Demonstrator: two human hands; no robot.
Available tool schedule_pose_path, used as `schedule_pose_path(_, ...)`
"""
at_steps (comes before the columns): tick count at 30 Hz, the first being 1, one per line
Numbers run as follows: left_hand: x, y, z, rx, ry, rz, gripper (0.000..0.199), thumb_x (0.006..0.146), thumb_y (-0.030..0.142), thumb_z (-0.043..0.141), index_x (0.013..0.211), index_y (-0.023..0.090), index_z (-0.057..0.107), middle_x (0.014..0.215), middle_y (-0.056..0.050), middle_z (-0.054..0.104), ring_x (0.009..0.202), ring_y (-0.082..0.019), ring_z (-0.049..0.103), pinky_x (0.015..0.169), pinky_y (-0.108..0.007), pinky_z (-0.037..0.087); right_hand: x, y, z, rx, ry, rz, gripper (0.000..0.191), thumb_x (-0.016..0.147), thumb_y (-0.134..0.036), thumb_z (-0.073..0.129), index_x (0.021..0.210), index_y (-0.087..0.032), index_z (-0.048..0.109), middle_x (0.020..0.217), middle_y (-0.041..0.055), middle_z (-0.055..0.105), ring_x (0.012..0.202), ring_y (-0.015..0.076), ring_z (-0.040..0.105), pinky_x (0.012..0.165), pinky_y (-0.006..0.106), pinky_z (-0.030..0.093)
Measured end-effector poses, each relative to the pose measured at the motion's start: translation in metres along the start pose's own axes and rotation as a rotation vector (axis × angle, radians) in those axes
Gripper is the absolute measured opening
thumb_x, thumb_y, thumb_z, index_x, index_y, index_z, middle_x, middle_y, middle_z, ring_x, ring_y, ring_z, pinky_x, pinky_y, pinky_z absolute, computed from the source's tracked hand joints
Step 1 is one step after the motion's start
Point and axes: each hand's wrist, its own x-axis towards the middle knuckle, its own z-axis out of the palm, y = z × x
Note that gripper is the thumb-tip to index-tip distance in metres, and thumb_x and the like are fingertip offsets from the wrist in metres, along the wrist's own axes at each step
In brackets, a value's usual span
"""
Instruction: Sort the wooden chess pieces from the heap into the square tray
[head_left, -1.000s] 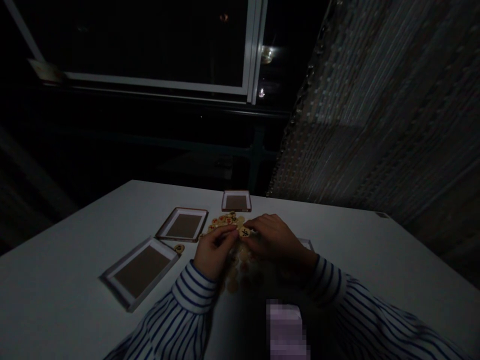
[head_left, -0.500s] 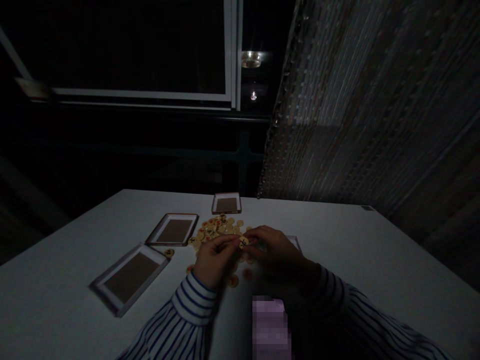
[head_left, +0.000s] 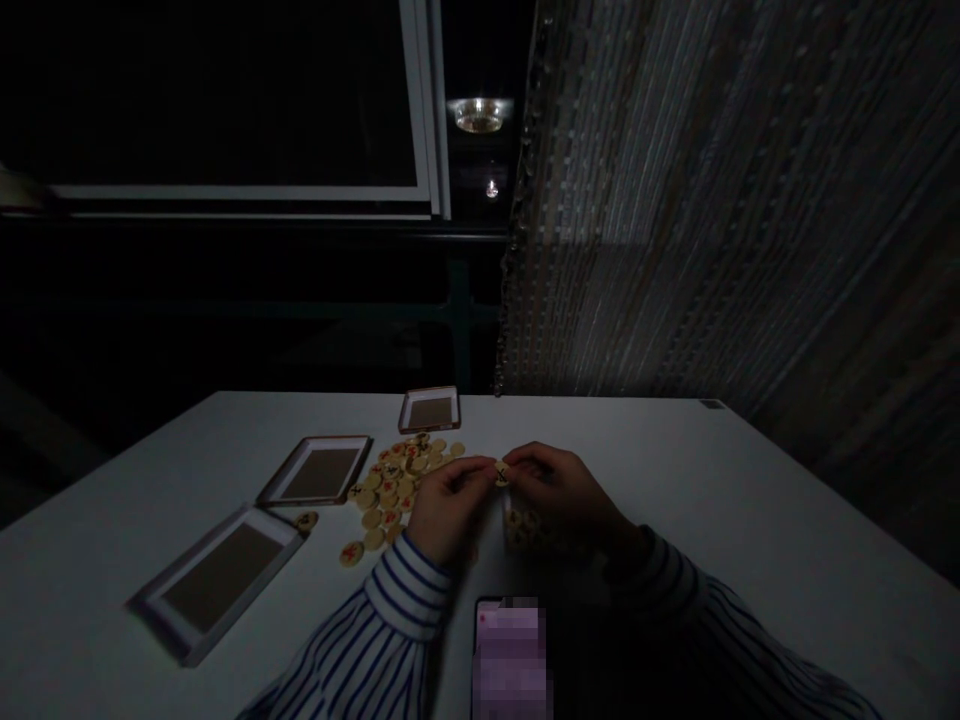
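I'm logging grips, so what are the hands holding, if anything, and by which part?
A round piece with a dark character, held by its edge between the fingertips of the left hand and right hand.

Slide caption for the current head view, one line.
Left hand and right hand hold a marked disc over a white table with loose discs and shallow trays.

The broadest open stretch of the table (head_left: 810, 560) lies right of the right hand (head_left: 566, 490), with the bead curtain (head_left: 637, 220) beyond the far edge. Between that hand and the left hand (head_left: 446, 505), 1 round piece (head_left: 502, 474) bars the way. The pile of pieces (head_left: 394, 480) and 3 shallow trays (head_left: 319, 473) obstruct the left side, and a phone (head_left: 510, 655) narrows the near gap between the sleeves (head_left: 409, 585).
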Motion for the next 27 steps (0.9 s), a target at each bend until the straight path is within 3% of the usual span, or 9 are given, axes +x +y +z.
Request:
schedule_pose_path(6,0.005,-0.011,0.019,-0.091,0.014,-0.061,0.026,0.060,0.031,0.067,0.078,0.013,0.066,0.074,-0.006,0.067,0.071,-0.015,0.061,0.066,-0.025,0.047,-0.003,0.008,-0.015,-0.004,0.009,0.011,0.020,0.075,-0.031,0.054,0.087,-0.016,0.059,0.079,0.0033,0.064,0.072,0.0129,0.059,0.065,0.024,0.046)
schedule_pose_path(14,-0.006,-0.022,0.032,-0.193,0.041,-0.177,0.019,0.056,0.025,0.069,0.072,0.014,0.067,0.068,-0.004,0.068,0.065,-0.014,0.062,0.061,-0.022,0.049,-0.010,0.020,-0.028,-0.029,-0.167,0.063,0.019,0.077,-0.030,0.052,0.089,-0.017,0.059,0.082,0.0031,0.064,0.074,0.0138,0.058,0.065,0.024,0.045)
schedule_pose_path(22,-0.009,-0.020,0.037,-0.210,0.119,-0.200,0.019,0.053,0.025,0.069,0.068,0.014,0.067,0.062,-0.003,0.068,0.058,-0.015,0.062,0.055,-0.023,0.050,-0.012,0.034,-0.034,0.017,-0.267,-0.039,0.021,0.078,-0.031,0.051,0.094,-0.018,0.056,0.088,0.0032,0.062,0.078,0.0130,0.057,0.068,0.024,0.045)
schedule_pose_path(27,-0.009,-0.021,0.036,-0.188,0.100,-0.229,0.020,0.053,0.026,0.070,0.068,0.013,0.066,0.063,-0.004,0.068,0.059,-0.015,0.062,0.056,-0.023,0.050,-0.012,0.029,-0.034,0.011,-0.274,-0.098,0.020,0.078,-0.028,0.052,0.094,-0.017,0.057,0.089,0.0040,0.062,0.079,0.0132,0.057,0.070,0.025,0.045)
